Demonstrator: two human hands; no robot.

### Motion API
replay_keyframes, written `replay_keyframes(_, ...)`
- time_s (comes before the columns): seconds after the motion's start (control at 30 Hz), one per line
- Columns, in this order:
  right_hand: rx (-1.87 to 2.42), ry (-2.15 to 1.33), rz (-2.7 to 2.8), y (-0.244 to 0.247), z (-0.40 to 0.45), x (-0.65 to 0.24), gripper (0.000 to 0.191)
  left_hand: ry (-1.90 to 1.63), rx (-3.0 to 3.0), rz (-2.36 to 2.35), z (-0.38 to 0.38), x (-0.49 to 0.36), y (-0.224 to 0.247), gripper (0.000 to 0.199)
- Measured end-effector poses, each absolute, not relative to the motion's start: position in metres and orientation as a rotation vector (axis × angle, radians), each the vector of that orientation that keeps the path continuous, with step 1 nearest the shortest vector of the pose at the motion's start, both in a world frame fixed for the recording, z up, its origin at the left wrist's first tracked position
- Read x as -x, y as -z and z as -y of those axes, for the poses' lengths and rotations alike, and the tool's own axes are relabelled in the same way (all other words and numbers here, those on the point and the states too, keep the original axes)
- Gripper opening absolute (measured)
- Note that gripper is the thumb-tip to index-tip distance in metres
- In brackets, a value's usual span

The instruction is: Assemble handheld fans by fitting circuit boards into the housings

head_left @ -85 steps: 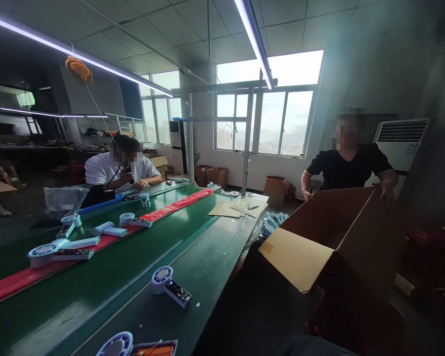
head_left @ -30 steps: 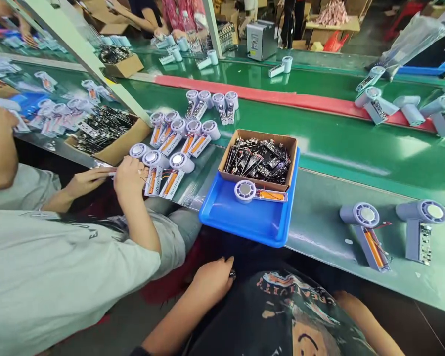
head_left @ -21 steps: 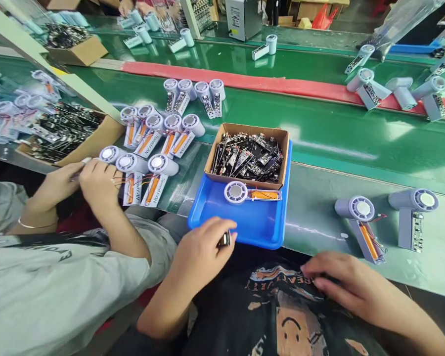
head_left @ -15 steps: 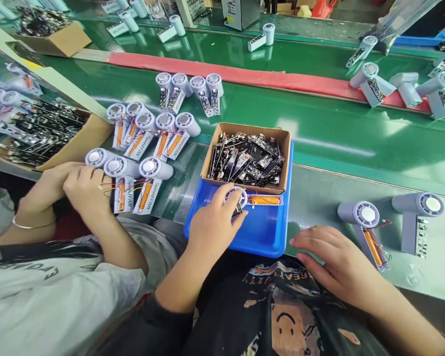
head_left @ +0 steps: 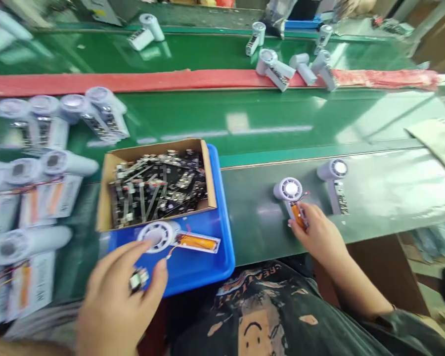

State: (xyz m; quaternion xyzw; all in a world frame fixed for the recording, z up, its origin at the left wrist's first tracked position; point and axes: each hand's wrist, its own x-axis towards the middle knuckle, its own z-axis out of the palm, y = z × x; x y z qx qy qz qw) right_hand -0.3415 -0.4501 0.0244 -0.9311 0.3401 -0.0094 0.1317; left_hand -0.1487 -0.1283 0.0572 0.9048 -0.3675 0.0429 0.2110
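My left hand (head_left: pixel 116 296) is curled at the front left of the blue tray (head_left: pixel 227 237). A small circuit board (head_left: pixel 138 280) shows tucked in its fingers, and its fingertips reach the round head of a lilac handheld fan (head_left: pixel 159 237). That fan lies in the tray, its handle open on an orange battery and wires. To the right, my right hand (head_left: pixel 321 232) has its fingers closed around the open handle of another handheld fan (head_left: pixel 289 189) on the bench. An orange battery and loose wires show there too.
A cardboard box (head_left: pixel 212 190) full of circuit boards sits on the tray. Several fans (head_left: pixel 68 163) crowd the left side. Beyond the right hand lies another fan (head_left: pixel 333 170) with a board on its handle. More fans rest by the red strip (head_left: pixel 207 80) at the back.
The view has swung to the right. My right hand has moved out to the fan on the bench and closed on its handle. My left hand has drawn back slightly from the tray's fan.
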Motion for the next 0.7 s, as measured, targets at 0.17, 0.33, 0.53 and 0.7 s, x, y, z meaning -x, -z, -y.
replay_keyframes(0.17, 2.758, 0.52, -0.825, -0.029, 0.455, 0.323, 0.07, -0.043, -2.855, 0.834, 0.15, 0.137, -0.064, 0.035)
replay_keyframes(0.33, 2.789, 0.823, -0.484, -0.043, 0.461, 0.323, 0.063, 0.107, -2.973, 0.748, 0.147, 0.13, -0.059, 0.044)
replay_keyframes(0.53, 2.677, 0.163, -0.958, -0.004, 0.488, 0.319, 0.075, 0.21, -2.976, 0.647, 0.144, 0.128, -0.06, 0.047)
replay_keyframes(0.7, 2.576, -0.082, -1.051, -0.003, 0.488, 0.301, 0.058, 0.167, -3.017, 0.439, 0.134, 0.126, -0.06, 0.043)
